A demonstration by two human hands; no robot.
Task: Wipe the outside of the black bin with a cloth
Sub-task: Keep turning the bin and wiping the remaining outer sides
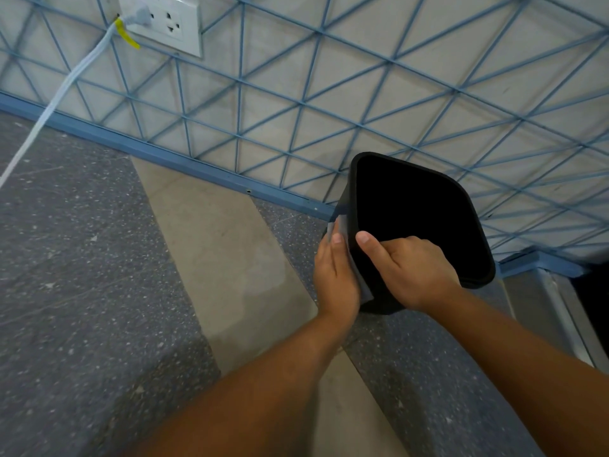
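Two hands on it, right of centre frame: your right hand curls over the black bin rim, thumb inside, while your left hand presses the grey cloth flat-fingered against its outer wall. Keep that palm flat, stroke full height, then turn the bin.

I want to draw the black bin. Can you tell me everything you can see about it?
The black bin is squarish with rounded corners and a smooth rim; it looks like plastic. Its inside is too dark to see. It tilts toward the camera, close to the wall with blue lines. The right hand grips its near rim, fingers curled over the edge. The left hand presses a grey cloth flat against its outer left side.
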